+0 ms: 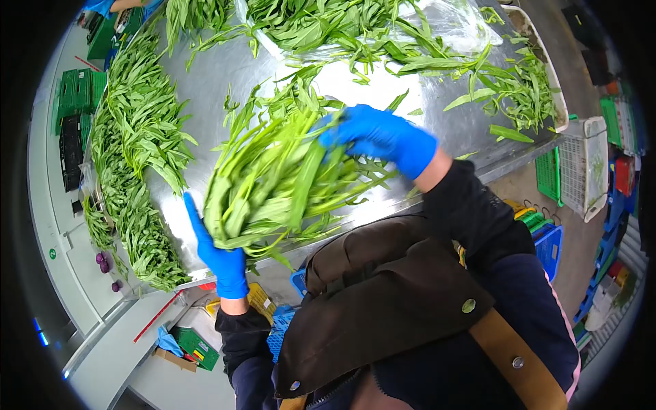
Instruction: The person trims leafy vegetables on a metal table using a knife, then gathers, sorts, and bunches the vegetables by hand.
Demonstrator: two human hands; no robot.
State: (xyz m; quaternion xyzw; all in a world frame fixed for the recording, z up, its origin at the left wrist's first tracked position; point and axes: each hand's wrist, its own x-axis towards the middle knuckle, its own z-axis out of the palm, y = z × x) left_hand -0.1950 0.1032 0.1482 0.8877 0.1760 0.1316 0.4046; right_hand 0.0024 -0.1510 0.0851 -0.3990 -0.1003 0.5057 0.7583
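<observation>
A loose bundle of long green leafy stems (273,178) is held over the metal table (205,89), near its front edge. My left hand (222,263), in a blue glove, cups the bundle from below at its lower left end, the fingers wrapped partly behind the leaves and the thumb pointing up. On the upper right side of the bundle my right hand (376,137), also blue-gloved, has its fingers closed on the stems; it is blurred by motion. Some fingertips are hidden among the leaves.
A long row of leafy stems (137,157) lines the table's left side. More greens (307,24) lie on clear plastic (458,27) at the back. At the right, cut stems (526,89) lie by a white tray (557,89). Crates (584,167) stand beyond.
</observation>
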